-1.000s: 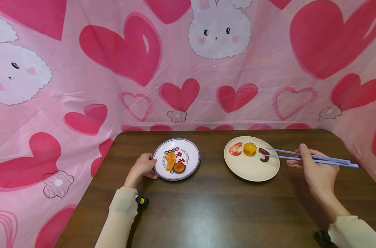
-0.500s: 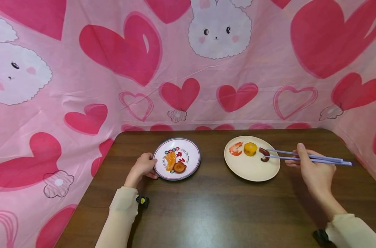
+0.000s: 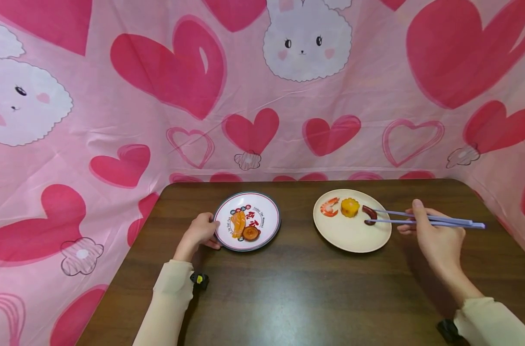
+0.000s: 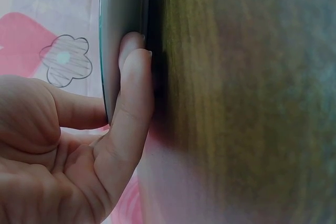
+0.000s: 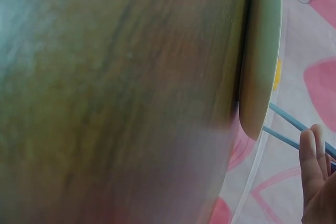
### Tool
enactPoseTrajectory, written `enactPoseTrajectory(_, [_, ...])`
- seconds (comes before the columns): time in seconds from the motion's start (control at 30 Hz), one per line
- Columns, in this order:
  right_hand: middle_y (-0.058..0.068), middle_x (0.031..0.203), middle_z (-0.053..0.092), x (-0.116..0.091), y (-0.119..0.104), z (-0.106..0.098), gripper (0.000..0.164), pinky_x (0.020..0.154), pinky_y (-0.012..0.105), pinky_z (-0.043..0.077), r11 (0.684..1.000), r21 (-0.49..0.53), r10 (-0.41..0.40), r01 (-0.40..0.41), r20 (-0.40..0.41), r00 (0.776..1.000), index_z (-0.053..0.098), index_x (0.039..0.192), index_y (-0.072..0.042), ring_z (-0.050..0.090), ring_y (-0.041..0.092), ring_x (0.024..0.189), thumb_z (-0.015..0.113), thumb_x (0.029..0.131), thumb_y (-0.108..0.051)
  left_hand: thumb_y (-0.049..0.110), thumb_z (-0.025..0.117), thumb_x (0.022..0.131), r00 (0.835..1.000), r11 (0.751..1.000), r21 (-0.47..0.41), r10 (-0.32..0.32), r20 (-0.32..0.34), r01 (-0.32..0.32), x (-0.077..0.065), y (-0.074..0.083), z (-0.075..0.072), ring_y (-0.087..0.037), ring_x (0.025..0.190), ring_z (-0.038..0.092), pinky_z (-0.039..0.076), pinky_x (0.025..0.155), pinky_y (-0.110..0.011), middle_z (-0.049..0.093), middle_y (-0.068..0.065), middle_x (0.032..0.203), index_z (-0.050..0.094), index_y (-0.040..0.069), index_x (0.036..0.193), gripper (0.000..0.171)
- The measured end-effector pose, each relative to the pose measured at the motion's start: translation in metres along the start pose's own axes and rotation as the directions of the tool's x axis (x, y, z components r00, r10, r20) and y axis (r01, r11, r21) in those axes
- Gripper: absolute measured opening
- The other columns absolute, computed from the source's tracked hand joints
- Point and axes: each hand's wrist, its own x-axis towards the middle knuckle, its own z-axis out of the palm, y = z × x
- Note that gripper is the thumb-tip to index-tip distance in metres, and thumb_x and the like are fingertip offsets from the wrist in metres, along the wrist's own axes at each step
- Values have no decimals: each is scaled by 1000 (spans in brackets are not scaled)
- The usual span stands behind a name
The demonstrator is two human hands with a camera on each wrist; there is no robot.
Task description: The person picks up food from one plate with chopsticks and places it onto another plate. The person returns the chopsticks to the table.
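The right grip, curled round chopsticks, is now edged toward 9 o'clock; the brown piece — cream plate, 2 o'clock — seems reached, not lifted. The white plate is held by the left grip.

Left forearm, sleeved, enters lower left, angled up toward mid-frame. Left hand left of centre, in a pinch grip; left-wrist view shows left thumb near level, left fingers pointing up. Right forearm, sleeved, slants up-left from lower right. Right hand at right: right thumb pointing up, fingers bent, gripping.
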Motion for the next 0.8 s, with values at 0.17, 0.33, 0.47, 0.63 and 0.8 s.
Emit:
enactPoseTrajectory(0.17, [1, 63, 72, 0, 1, 1, 33, 49, 25, 59, 994, -98, -47, 49, 18, 999, 78, 102, -7, 69, 12, 48, 66, 105, -38, 14, 52, 111, 1000, 1000, 4, -1, -1, 1, -1, 0, 0, -26, 60, 69, 64, 60, -35, 60, -22, 88, 51, -5, 125, 23])
enactPoseTrajectory(0.33, [6, 60, 66, -1, 1, 0, 37, 41, 24, 52, 966, -224, -112, 126, 74, 991, 73, 99, -11, 62, 17, 42, 57, 108, -43, 14, 52, 111, 1000, 1000, 5, 2, 2, -2, -1, 0, -1, -26, 61, 69, 64, 60, -35, 60, -22, 89, 51, -5, 125, 23])
enactPoseTrajectory(0.47, [9, 62, 64, -2, 0, 1, 42, 40, 26, 51, 939, -277, -176, 204, 125, 976, 69, 98, -7, 60, 24, 43, 53, 110, -44, 14, 52, 111, 1000, 1000, 10, -1, -1, 1, -1, 0, -1, -27, 62, 69, 64, 60, -35, 60, -22, 89, 51, -5, 124, 23])
enactPoseTrajectory(0.63, [8, 64, 63, -1, -2, -1, 50, 40, 29, 47, 917, -324, -180, 233, 185, 966, 71, 105, -6, 59, 26, 44, 46, 111, -50, 14, 51, 112, 1000, 1000, 2, 1, 1, -1, -1, 0, 0, -26, 61, 69, 64, 59, -35, 60, -21, 88, 51, -5, 124, 23])
enactPoseTrajectory(0.8, [7, 64, 63, -1, 0, -3, 55, 41, 31, 43, 901, -361, -169, 239, 215, 962, 73, 108, -6, 58, 24, 44, 43, 111, -51, 12, 50, 112, 1000, 1000, -12, 4, 11, -4, 0, 1, 0, -25, 58, 68, 64, 58, -35, 59, -21, 85, 50, -7, 125, 23])
